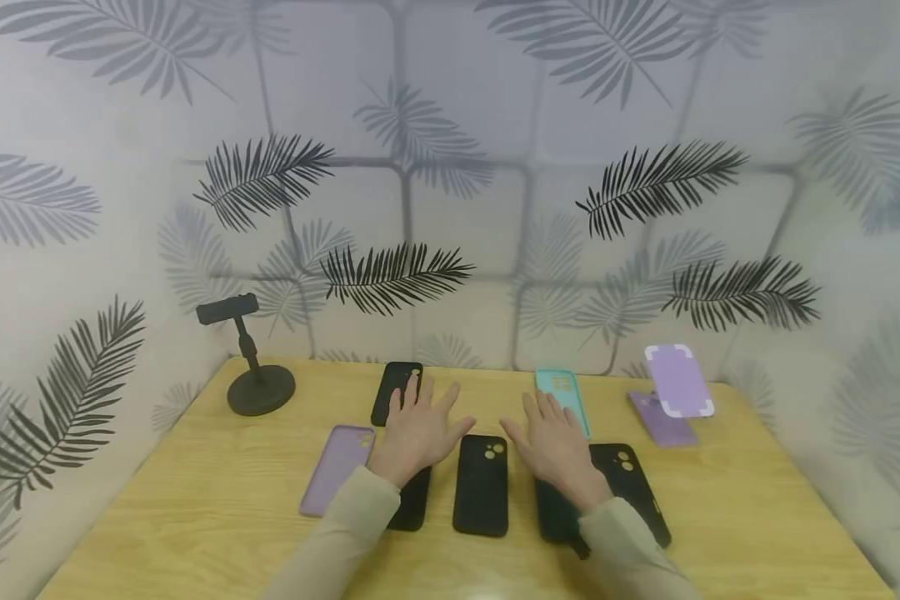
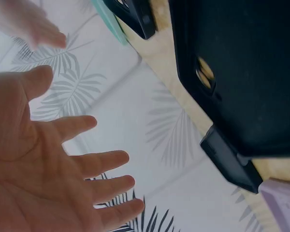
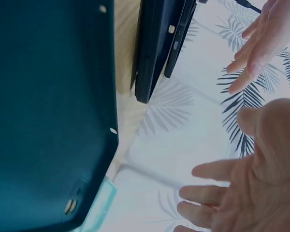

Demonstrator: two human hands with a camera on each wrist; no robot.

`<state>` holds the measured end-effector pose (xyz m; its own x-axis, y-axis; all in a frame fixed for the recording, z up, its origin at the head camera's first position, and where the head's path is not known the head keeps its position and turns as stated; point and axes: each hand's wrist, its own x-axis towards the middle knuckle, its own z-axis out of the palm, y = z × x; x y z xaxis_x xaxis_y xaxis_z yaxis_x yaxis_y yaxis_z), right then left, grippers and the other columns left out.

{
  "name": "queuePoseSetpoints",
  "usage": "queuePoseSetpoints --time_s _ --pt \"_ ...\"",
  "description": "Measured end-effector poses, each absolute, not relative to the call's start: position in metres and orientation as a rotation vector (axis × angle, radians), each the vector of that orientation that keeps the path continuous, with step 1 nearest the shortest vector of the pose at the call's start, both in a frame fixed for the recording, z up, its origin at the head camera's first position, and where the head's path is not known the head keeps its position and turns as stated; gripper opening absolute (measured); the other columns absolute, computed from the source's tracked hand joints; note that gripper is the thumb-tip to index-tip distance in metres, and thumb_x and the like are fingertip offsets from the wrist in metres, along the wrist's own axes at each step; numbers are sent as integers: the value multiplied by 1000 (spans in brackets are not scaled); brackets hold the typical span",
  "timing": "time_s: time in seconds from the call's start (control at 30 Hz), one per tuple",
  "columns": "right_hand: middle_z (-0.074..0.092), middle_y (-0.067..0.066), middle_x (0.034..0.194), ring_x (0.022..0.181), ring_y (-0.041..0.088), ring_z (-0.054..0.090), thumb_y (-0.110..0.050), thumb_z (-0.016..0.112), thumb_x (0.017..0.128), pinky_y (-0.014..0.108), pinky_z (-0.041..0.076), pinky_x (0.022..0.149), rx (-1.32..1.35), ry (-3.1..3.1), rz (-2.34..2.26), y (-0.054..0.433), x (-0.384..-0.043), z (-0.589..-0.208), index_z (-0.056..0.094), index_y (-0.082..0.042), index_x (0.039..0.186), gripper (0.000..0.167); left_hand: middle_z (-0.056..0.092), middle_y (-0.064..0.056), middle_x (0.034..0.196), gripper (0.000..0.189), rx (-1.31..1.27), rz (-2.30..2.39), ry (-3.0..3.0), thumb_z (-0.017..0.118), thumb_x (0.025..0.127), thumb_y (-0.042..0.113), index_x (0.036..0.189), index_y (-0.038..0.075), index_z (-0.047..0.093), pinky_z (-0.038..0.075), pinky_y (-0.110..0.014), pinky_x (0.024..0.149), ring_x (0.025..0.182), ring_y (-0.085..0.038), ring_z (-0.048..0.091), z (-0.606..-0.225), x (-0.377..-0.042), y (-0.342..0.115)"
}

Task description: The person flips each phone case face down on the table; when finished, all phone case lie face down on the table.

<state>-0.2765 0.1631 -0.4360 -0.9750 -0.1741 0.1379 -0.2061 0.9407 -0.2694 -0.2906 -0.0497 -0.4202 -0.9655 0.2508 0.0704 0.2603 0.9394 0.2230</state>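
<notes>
My left hand (image 1: pixel 420 429) hovers palm down with fingers spread, holding nothing. Beneath its wrist lies a black phone case (image 1: pixel 414 500); beyond its fingertips is another black phone case (image 1: pixel 392 392), and a lilac phone case (image 1: pixel 337 471) lies to its left. My right hand (image 1: pixel 558 446) is likewise held out flat, holding nothing, over a dark teal phone case (image 3: pixel 48 106) that its forearm partly hides. A turquoise phone case (image 1: pixel 570 387) lies past its fingers. Between both hands sits a black phone case (image 1: pixel 482 492). Both wrist views show the palms apart from the cases.
At the back left of the wooden table (image 1: pixel 195 483) stands a black phone stand (image 1: pixel 261 389) on a round base. A purple phone stand (image 1: pixel 678 383) occupies the back right. One more black case (image 1: pixel 637 492) lies beside my right wrist. Leaf-patterned covering (image 1: pixel 465 317) rises behind the table.
</notes>
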Motion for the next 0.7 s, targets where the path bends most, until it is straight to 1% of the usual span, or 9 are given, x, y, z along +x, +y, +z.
queuePoseSetpoints --time_s 0.07,0.13,0.2,0.27,0.37,0.47,0.57,0.63,0.7 --pt "38 28 151 141 45 33 -49 42 103 60 28 115 303 -2920 476 163 -277 -439 40 5 146 69 31 -16 158 65 -410 -383 -3022 41 98 62 152 26 37 20 -62 118 148 -41 20 -422 -293 -51" --pt "47 26 145 135 44 43 -47 48 101 58 37 110 294 -2867 559 162 -279 -441 47 4 141 65 43 -16 151 62 -433 -405 -2973 45 98 59 149 23 43 32 -60 113 140 -41 37 -422 -295 -53" --pt "55 23 138 128 41 52 -44 54 99 55 44 105 272 -2822 692 162 -280 -442 55 1 135 58 55 -13 141 57 -463 -463 -2919 49 98 55 143 20 51 45 -56 103 128 -36 53 -422 -298 -57" --pt "63 17 130 121 36 59 -41 58 97 52 49 100 240 -2786 843 159 -282 -443 62 -3 129 49 65 -9 128 50 -477 -576 -2866 53 98 51 136 18 59 54 -50 90 112 -30 64 -421 -302 -64" --pt "71 9 116 108 29 66 -33 63 96 47 54 92 243 -2733 1064 154 -286 -446 69 -8 116 33 71 -7 113 38 -487 -862 -2810 57 98 43 123 17 67 57 -43 78 97 -24 69 -423 -310 -80" --pt "74 5 103 94 22 69 -28 65 95 41 57 81 308 -2739 1253 149 -287 -450 72 -10 109 24 71 -10 105 28 -532 -1181 -2816 59 99 34 115 14 69 57 -38 75 89 -25 69 -425 -319 -100" --pt "74 6 97 83 20 67 -24 65 96 36 57 69 427 -2797 1475 141 -287 -453 71 -7 112 25 70 -15 101 26 -593 -1418 -2872 58 100 28 113 8 68 58 -37 72 85 -26 69 -428 -327 -125" --pt "73 11 94 76 20 66 -21 65 96 34 56 60 538 -2840 1618 135 -285 -454 69 -3 115 27 70 -17 101 29 -633 -1482 -2919 57 101 27 115 4 66 58 -38 74 86 -25 69 -430 -331 -140" --pt "72 15 93 71 20 64 -19 65 96 31 54 56 668 -2875 1704 127 -284 -454 68 -1 118 29 70 -18 102 31 -647 -1500 -2951 58 100 26 118 1 65 58 -41 75 86 -25 68 -430 -334 -153"
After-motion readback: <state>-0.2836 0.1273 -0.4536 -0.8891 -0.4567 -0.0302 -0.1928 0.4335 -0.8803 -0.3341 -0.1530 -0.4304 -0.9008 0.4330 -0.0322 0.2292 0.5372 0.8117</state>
